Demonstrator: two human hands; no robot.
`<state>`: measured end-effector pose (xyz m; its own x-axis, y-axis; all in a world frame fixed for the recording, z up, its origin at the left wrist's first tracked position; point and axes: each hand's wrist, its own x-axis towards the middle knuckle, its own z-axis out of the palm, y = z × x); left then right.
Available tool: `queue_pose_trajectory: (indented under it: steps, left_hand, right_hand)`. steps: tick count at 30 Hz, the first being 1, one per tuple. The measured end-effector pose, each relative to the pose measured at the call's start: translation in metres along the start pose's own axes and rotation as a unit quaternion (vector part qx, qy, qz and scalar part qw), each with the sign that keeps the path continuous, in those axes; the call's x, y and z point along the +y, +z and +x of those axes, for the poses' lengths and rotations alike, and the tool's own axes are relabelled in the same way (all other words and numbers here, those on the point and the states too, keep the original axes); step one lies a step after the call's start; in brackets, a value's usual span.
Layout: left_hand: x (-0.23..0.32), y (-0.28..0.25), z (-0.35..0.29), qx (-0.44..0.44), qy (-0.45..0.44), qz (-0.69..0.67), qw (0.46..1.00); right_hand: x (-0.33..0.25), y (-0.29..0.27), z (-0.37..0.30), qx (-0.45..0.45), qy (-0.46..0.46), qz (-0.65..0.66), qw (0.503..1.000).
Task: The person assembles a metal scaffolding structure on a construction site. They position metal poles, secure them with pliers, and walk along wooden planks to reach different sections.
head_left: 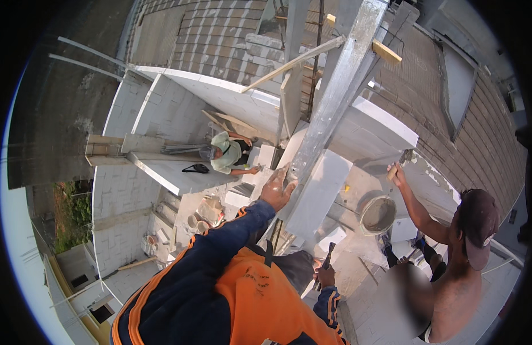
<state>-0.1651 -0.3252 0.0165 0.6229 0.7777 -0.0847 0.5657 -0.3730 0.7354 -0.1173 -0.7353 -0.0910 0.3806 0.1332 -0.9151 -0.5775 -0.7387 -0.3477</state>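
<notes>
My left hand [279, 190] reaches up to a long grey beam [342, 80] and rests against its near end. Its fingers are spread, and pale dust covers the skin. Lower down and to the right, my right hand [326, 277] is closed around a dark hammer [331, 250], which points upward beside my leg. Just right of the beam is a smooth white block face [319, 195]. My orange and navy sleeve hides part of what lies beneath my left arm.
Below, a person in a light green shirt [223, 150] crouches among white blocks [260, 158]. At right, a bare-backed person [458, 270] holds a tool to a wall top, near a mortar bucket [378, 215]. A wooden brace [295, 62] slants behind the beam; block walls [119, 230] stand left.
</notes>
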Motion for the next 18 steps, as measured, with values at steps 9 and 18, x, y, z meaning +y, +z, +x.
queue_pose_trajectory:
  steps: [9, 18]
  left_hand:
    - [-0.018, -0.014, 0.005, -0.081, -0.035, -0.04, 0.995]
    - [-0.102, 0.007, -0.012, -0.164, -0.191, -0.144, 0.957]
  right_hand:
    - [-0.07, 0.035, -0.01, -0.087, -0.007, -0.156, 0.984]
    - [-0.171, 0.069, -0.045, -0.234, -0.027, -0.306, 0.923]
